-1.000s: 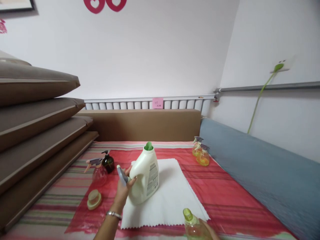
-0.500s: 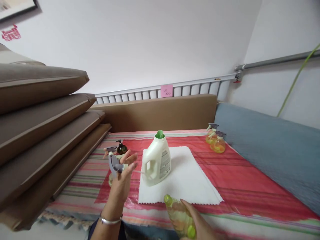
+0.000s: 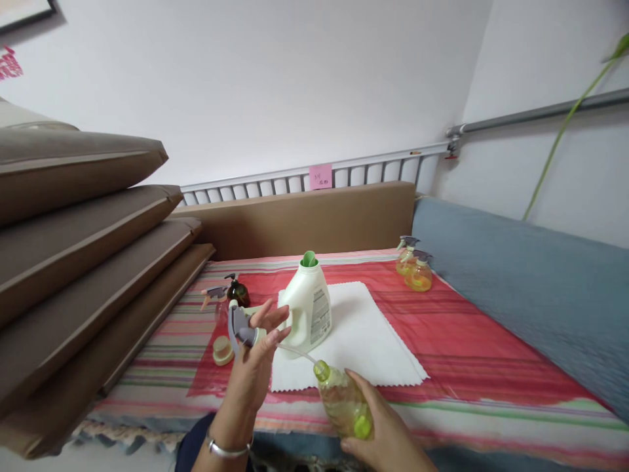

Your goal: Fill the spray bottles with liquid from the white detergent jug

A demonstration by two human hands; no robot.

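My left hand [image 3: 263, 347] grips a grey trigger spray head [image 3: 244, 330], whose thin clear dip tube [image 3: 297, 353] points to the right. In my right hand [image 3: 378, 426] is a yellow-green see-through bottle [image 3: 343, 400], tilted to the left. The tube's end is at the mouth of this bottle; I cannot tell how far inside it is. Behind my hands stands a large white detergent jug [image 3: 307, 308] with a green spout, upright on a white cloth [image 3: 363, 328] with a zigzag edge. A pale cap [image 3: 223, 351] lies to the left of my left hand.
A dark pump bottle [image 3: 238, 292] and another sprayer [image 3: 214, 295] stand at the left. Two spray bottles with yellow liquid [image 3: 419, 275] are at the right back. Brown cushions [image 3: 98, 242] are stacked on the left; a blue padded side [image 3: 521, 275] borders the right.
My left hand has moved right with the spray head, bringing its tube to the bottle's mouth. My right hand has raised the bottle slightly. The view has shifted a little.
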